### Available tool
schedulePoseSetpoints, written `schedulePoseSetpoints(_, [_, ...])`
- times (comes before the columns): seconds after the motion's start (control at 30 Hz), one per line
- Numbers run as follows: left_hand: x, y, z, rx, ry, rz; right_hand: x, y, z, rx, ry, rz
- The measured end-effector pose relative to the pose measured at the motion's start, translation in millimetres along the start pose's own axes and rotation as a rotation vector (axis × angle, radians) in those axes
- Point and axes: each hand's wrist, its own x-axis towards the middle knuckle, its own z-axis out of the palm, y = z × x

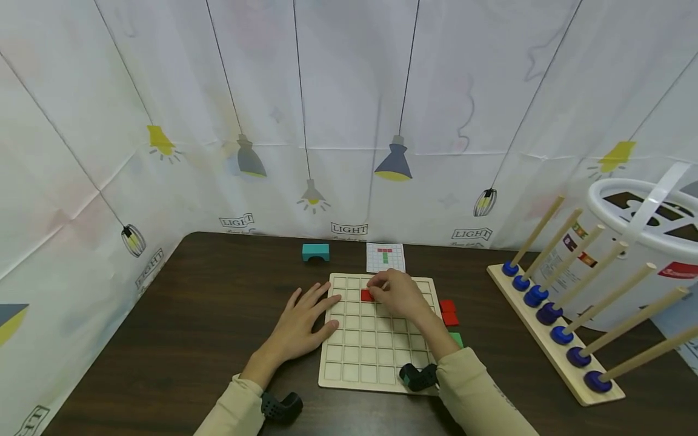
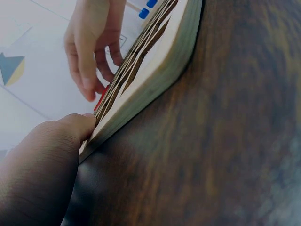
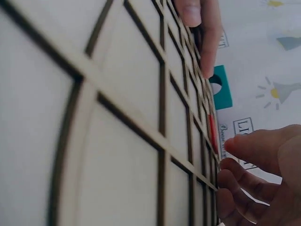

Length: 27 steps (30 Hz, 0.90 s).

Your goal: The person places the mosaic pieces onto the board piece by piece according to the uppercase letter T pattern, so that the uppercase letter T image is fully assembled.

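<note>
A pale wooden grid board (image 1: 351, 356) lies flat on the dark table. One red tile (image 1: 366, 295) sits in a cell of its upper rows; it also shows as a red sliver (image 3: 212, 133) in the right wrist view. My left hand (image 1: 302, 324) rests with spread fingers along the board's left edge, the thumb (image 2: 77, 126) on the rim in the left wrist view. My right hand (image 1: 400, 295) is over the upper board, fingertips right beside the red tile. Its thumb and bent fingers stand apart in the right wrist view, with nothing visible between them.
Two red tiles (image 1: 448, 312) and a green piece (image 1: 457, 339) lie right of the board. Behind it are a patterned card (image 1: 385, 259) and a teal arch block (image 1: 315, 251). A pegged wooden rack (image 1: 551, 342) with blue rings and a white bucket (image 1: 638, 266) stand at right.
</note>
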Motion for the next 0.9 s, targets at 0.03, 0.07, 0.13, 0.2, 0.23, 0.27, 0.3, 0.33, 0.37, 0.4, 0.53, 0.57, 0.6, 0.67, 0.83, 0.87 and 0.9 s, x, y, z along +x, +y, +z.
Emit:
schedulePoseSetpoints(0.03, [0.1,0.1,-0.1,-0.001,0.004,0.000,-1.1,0,-2,0.019,-0.002,-0.010])
schedulePoseSetpoints(0.07, [0.1,0.2,-0.3,-0.002,0.007,0.001,-2.4,1,-5,0.039,-0.002,-0.016])
schedulePoseSetpoints(0.13, [0.4,0.6,-0.7,0.000,0.014,0.006,-5.7,2,-12,0.071,-0.004,-0.017])
schedulePoseSetpoints(0.2, [0.5,0.8,-1.0,-0.007,0.022,0.013,-8.9,5,-19,0.087,-0.003,-0.020])
schedulePoseSetpoints(0.23, [0.5,0.9,-1.2,-0.008,0.026,0.015,-10.6,8,-23,0.090,-0.004,-0.021])
schedulePoseSetpoints(0.27, [0.3,0.8,-1.3,-0.010,0.029,0.017,-12.2,10,-26,0.092,-0.006,-0.018])
schedulePoseSetpoints(0.3, [0.3,0.8,-1.4,-0.011,0.031,0.018,-13.9,13,-30,0.089,-0.010,-0.016])
schedulePoseSetpoints(0.33, [0.2,0.7,-1.5,-0.012,0.033,0.018,-15.5,16,-33,0.084,-0.011,-0.017])
schedulePoseSetpoints(0.37, [0.2,0.7,-1.5,-0.014,0.034,0.018,-17.1,20,-36,0.080,-0.011,-0.019])
schedulePoseSetpoints(0.4, [0.2,0.7,-1.6,-0.016,0.035,0.018,-19.2,24,-40,0.079,-0.012,-0.016])
schedulePoseSetpoints(0.53, [0.8,0.5,-0.7,-0.016,0.030,0.022,-28.7,42,-55,0.065,0.006,-0.002])
schedulePoseSetpoints(0.57, [0.9,0.5,-0.3,-0.019,0.029,0.024,-31.3,47,-59,0.061,0.009,0.002])
schedulePoseSetpoints(0.6, [0.8,0.3,0.1,-0.020,0.029,0.024,-34.0,51,-62,0.058,0.010,0.007])
schedulePoseSetpoints(0.67, [0.4,-0.1,0.8,-0.017,0.028,0.023,-38.9,59,-68,0.045,0.014,0.021])
schedulePoseSetpoints(0.83, [-0.5,-0.7,2.0,-0.016,0.026,0.016,-51.1,71,-78,-0.014,0.006,0.031])
schedulePoseSetpoints(0.87, [-0.4,-0.6,2.2,-0.018,0.025,0.016,-53.9,73,-79,-0.027,0.006,0.028])
schedulePoseSetpoints(0.9, [-0.4,-0.4,2.4,-0.019,0.026,0.018,-56.7,76,-81,-0.044,0.007,0.023])
